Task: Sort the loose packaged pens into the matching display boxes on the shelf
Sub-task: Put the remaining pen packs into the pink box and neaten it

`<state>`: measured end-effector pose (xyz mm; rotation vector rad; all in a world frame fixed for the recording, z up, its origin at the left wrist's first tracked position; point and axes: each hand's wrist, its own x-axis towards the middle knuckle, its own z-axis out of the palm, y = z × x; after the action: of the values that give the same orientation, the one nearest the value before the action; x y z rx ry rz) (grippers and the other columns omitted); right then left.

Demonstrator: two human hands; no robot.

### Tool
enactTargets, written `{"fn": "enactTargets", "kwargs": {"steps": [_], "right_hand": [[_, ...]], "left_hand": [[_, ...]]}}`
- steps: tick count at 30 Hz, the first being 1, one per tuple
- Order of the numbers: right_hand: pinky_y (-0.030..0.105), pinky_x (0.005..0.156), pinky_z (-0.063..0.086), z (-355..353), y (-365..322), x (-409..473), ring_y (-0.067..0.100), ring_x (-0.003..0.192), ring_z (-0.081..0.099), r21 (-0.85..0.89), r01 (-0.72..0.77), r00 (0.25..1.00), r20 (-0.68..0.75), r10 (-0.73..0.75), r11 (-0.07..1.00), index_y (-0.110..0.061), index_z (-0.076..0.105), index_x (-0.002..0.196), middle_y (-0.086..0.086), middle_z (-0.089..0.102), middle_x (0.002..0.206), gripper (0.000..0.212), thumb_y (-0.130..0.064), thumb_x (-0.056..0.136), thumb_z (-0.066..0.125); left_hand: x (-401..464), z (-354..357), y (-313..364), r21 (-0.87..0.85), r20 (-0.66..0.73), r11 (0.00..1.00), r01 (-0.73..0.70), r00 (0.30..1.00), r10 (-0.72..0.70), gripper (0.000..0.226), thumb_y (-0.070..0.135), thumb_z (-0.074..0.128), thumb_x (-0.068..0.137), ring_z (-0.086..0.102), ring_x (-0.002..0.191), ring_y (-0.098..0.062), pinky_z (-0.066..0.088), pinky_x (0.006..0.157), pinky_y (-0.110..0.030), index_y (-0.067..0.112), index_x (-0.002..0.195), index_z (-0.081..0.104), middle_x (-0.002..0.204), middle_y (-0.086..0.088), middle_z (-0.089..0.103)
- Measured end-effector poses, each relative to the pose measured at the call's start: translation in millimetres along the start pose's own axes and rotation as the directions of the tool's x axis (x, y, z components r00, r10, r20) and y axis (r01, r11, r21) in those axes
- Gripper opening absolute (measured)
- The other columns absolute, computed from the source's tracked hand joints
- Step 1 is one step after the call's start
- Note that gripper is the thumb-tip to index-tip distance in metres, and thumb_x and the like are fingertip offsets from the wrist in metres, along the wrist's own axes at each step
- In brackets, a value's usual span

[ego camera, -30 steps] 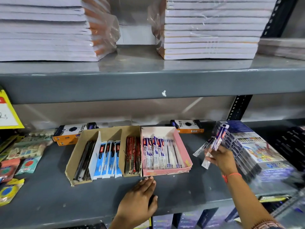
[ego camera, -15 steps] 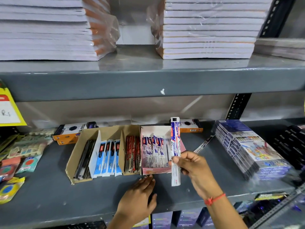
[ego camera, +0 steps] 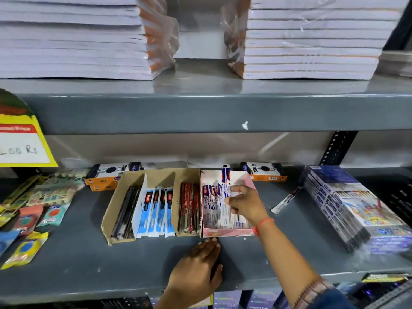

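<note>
One packaged pen (ego camera: 226,184) is pinched in the right hand (ego camera: 244,205) over the pink display box (ego camera: 227,233) at frame centre; it could snag on packets already inside (they stand crowded). The left hand (ego camera: 197,266) lies flat, empty, on the shelf (ego camera: 66,264) below. A loose pen (ego camera: 287,198) waits right of the box.

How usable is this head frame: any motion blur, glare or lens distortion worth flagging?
Head view: the upper shelf edge bows from wide-angle distortion; the plastic wrap on the notebook stacks shows glare; the right hand and the pen packets in the pink box are slightly smeared, and the colour-pencil packs blur towards the right edge; the left hand casts a soft shadow.
</note>
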<state>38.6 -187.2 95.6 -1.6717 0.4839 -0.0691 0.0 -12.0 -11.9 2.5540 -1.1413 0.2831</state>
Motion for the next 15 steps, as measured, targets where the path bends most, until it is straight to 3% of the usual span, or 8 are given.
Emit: {"fn": "enactTargets", "kwargs": {"steps": [2, 4, 6, 7, 11, 15], "right_hand": [[0.022, 0.050, 0.048, 11.2, 2.7, 20.3, 0.014, 0.050, 0.050, -0.165, -0.063, 0.998, 0.003, 0.064, 0.984, -0.003, 0.053, 0.123, 0.012, 0.063, 0.085, 0.042, 0.008, 0.083, 0.059], [0.030, 0.061, 0.058, 21.3, 9.8, 36.5, 0.023, 0.063, 0.060, -0.369, -0.076, 0.997, -0.017, 0.075, 0.926, 0.000, 0.052, 0.124, 0.022, 0.064, 0.113, 0.044, 0.011, 0.082, 0.054], [0.043, 0.086, 0.056, 25.8, 17.6, 45.4, 0.033, 0.092, 0.066, -0.501, -0.059, 0.998, -0.037, 0.047, 0.863, 0.004, 0.053, 0.122, 0.024, 0.063, 0.118, 0.040, 0.009, 0.083, 0.052], [0.044, 0.091, 0.053, 27.3, 20.3, 46.7, 0.035, 0.101, 0.065, -0.541, -0.056, 0.998, -0.040, 0.041, 0.839, 0.005, 0.055, 0.120, 0.024, 0.064, 0.117, 0.037, 0.006, 0.083, 0.052], [0.040, 0.094, 0.052, 26.7, 22.5, 44.2, 0.031, 0.105, 0.065, -0.641, -0.033, 0.999, -0.031, 0.017, 0.767, 0.004, 0.060, 0.112, 0.021, 0.068, 0.112, 0.030, -0.007, 0.085, 0.060], [0.030, 0.088, 0.052, 15.9, 12.3, 36.0, 0.028, 0.102, 0.064, -0.705, 0.005, 0.993, -0.081, -0.089, 0.709, -0.001, 0.067, 0.104, 0.015, 0.069, 0.111, 0.026, -0.008, 0.089, 0.047]], "left_hand": [[-0.9, -5.5, 1.6, 0.011, -0.020, 1.000, -0.014, 1.000, 0.014, 0.052, 0.047, 0.058, 0.079, 0.054, 0.117, -0.008, 0.038, 0.095, -0.016, 0.018, 0.122, 0.063, 0.132, 0.004, 0.055], [-0.1, -11.6, 5.4, -0.013, 0.023, 1.000, -0.025, 0.999, 0.025, 0.049, 0.050, 0.074, 0.058, 0.067, 0.094, -0.006, 0.049, 0.077, -0.015, 0.022, 0.099, 0.075, 0.107, 0.007, 0.071], [2.1, -9.5, 5.1, 0.031, 0.025, 0.999, -0.041, 0.999, 0.040, 0.052, 0.051, 0.078, 0.050, 0.068, 0.089, -0.006, 0.050, 0.074, -0.016, 0.023, 0.094, 0.076, 0.102, 0.008, 0.073], [1.9, -8.8, 4.2, 0.052, 0.013, 0.998, -0.045, 0.999, 0.044, 0.052, 0.051, 0.078, 0.049, 0.068, 0.090, -0.005, 0.050, 0.075, -0.016, 0.024, 0.093, 0.076, 0.101, 0.008, 0.073], [2.6, -6.7, 1.8, 0.081, 0.005, 0.996, -0.042, 0.999, 0.042, 0.047, 0.049, 0.069, 0.058, 0.067, 0.093, -0.006, 0.049, 0.079, -0.017, 0.023, 0.096, 0.075, 0.104, 0.007, 0.072], [2.4, -8.4, 3.0, 0.069, 0.019, 0.997, -0.020, 1.000, 0.019, 0.045, 0.045, 0.064, 0.062, 0.067, 0.094, -0.009, 0.051, 0.076, -0.019, 0.021, 0.098, 0.075, 0.105, 0.005, 0.072]]}}
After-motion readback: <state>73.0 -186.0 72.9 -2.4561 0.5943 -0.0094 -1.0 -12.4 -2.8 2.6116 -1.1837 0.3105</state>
